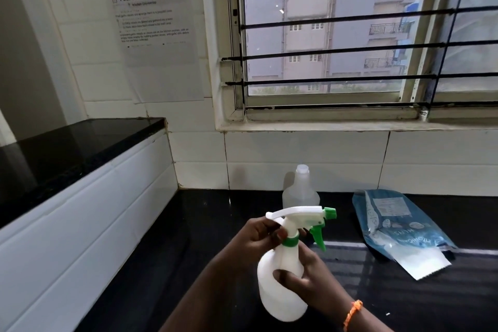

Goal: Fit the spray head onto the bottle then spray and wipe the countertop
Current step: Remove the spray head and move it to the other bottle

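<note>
Bottle (280,286) with spray head (301,217) between both hands (307,277).

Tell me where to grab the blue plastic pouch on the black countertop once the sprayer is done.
Take the blue plastic pouch at its white torn-open end, probably from the near right. It lies flat on the black countertop, that end pointing towards you and free of the clear uncapped bottle. Pinch the edge, since flat film gives no body to wrap.
</note>
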